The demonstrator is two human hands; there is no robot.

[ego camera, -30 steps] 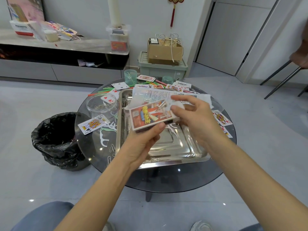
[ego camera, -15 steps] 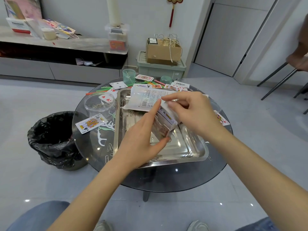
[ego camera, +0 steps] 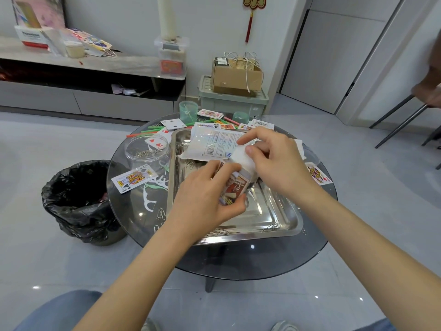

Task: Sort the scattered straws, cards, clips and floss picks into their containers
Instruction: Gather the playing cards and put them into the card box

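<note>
The card box (ego camera: 235, 187) is gripped by the left hand (ego camera: 205, 199) above the middle of the steel tray (ego camera: 281, 225). Held flat and face up a second ago, it is now stood on end and tilted, its white upper end pinched by the curled right hand (ego camera: 276, 161). The tray is set on a round glass table (ego camera: 238, 263), with a printed packet (ego camera: 214, 144) across its far edge, a clear jar (ego camera: 148, 151) and king card (ego camera: 134, 177) towards the left edge, straws (ego camera: 152, 130) along the far edge, and a black-lined bin (ego camera: 78, 199) on the floor just off the left edge.
</note>
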